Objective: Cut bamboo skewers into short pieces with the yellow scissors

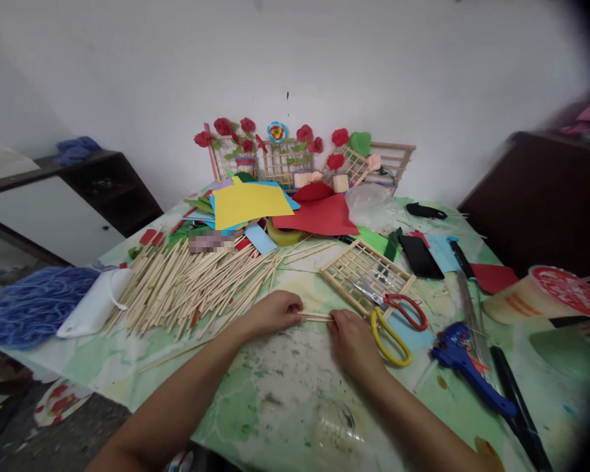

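Between my two hands, low over the front of the table, are a few short wooden sticks (316, 317) lying side by side. My left hand (276, 311) is closed on their left end, fingers curled. At the right end my right hand (350, 337) pinches the same sticks. Just beyond my right hand lies a small wooden lattice (366, 274). Scissors (392, 320) with one red and one yellow handle rest partly on it, blades pointing left. A large heap of loose wooden sticks (191, 288) spreads to the left of my hands.
Blue yarn (44, 303) and a white bottle (97, 303) lie at the left. Yellow paper (250, 203) and red paper (319, 213) pile up behind. On the right are a phone (421, 256), a blue glue gun (472, 367) and a drink cup (541, 295).
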Action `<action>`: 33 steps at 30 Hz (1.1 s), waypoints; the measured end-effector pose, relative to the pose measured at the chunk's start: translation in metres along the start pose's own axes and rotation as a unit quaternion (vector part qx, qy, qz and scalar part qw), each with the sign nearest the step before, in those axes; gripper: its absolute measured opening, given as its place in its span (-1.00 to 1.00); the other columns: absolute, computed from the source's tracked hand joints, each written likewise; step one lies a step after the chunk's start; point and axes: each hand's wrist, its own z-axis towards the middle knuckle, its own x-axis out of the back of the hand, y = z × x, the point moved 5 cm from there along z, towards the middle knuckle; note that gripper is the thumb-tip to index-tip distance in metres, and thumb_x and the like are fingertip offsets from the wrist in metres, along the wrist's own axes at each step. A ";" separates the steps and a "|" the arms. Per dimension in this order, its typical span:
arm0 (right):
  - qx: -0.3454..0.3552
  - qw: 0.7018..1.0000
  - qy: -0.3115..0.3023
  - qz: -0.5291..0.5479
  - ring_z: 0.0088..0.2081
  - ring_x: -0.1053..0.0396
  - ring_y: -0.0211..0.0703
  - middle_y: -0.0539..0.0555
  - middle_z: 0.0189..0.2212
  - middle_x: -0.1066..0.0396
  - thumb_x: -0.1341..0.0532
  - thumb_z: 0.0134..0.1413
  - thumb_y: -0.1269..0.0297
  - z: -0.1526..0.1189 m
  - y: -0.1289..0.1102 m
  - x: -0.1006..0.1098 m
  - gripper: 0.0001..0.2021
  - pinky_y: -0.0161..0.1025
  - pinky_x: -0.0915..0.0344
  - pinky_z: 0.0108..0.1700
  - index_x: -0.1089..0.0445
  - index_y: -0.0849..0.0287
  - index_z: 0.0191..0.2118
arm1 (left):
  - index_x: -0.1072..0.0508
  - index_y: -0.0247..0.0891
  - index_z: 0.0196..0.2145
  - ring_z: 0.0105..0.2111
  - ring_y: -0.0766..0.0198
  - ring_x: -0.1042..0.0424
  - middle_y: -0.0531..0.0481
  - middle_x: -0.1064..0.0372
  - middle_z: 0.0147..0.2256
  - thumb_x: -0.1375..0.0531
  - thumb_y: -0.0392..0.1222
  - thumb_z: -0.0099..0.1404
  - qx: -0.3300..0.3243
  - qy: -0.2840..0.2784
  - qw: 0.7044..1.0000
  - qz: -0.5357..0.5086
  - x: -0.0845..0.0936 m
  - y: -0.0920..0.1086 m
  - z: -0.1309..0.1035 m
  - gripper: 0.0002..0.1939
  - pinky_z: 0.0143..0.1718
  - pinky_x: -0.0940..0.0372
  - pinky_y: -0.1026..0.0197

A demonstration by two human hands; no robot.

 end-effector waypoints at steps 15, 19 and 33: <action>0.028 1.000 -0.006 -0.003 -0.26 -0.28 -0.13 0.11 -0.35 -0.37 0.06 0.24 0.31 0.000 -0.002 0.003 -0.70 -0.27 -0.11 -0.23 -0.39 0.15 -0.12 | -0.44 -0.30 -0.44 -0.28 0.13 -0.35 -0.17 -0.41 -0.34 -0.05 -0.11 0.19 0.194 0.168 0.949 0.184 0.038 -0.055 0.000 -0.75 -0.32 -0.15 0.20; 0.027 0.999 -0.009 0.018 -0.26 -0.28 -0.14 0.11 -0.36 -0.37 0.05 0.23 0.31 -0.001 0.000 0.004 -0.70 -0.28 -0.11 -0.23 -0.40 0.14 -0.13 | -0.45 -0.29 -0.41 -0.32 0.18 -0.36 -0.13 -0.42 -0.36 -0.02 -0.18 0.20 0.178 0.166 0.955 0.170 0.041 -0.050 -0.001 -0.77 -0.32 -0.16 0.22; 0.031 0.982 0.057 0.179 -0.32 -0.30 -0.16 0.09 -0.41 -0.36 -0.04 0.17 0.31 -0.003 0.011 0.004 -0.75 -0.27 -0.18 -0.24 -0.47 0.17 -0.28 | -0.39 -0.27 -0.28 -0.44 0.30 -0.35 0.01 -0.39 -0.44 -0.04 -0.08 0.27 0.029 0.151 0.988 -0.032 0.009 -0.011 0.002 -0.77 -0.40 -0.19 0.28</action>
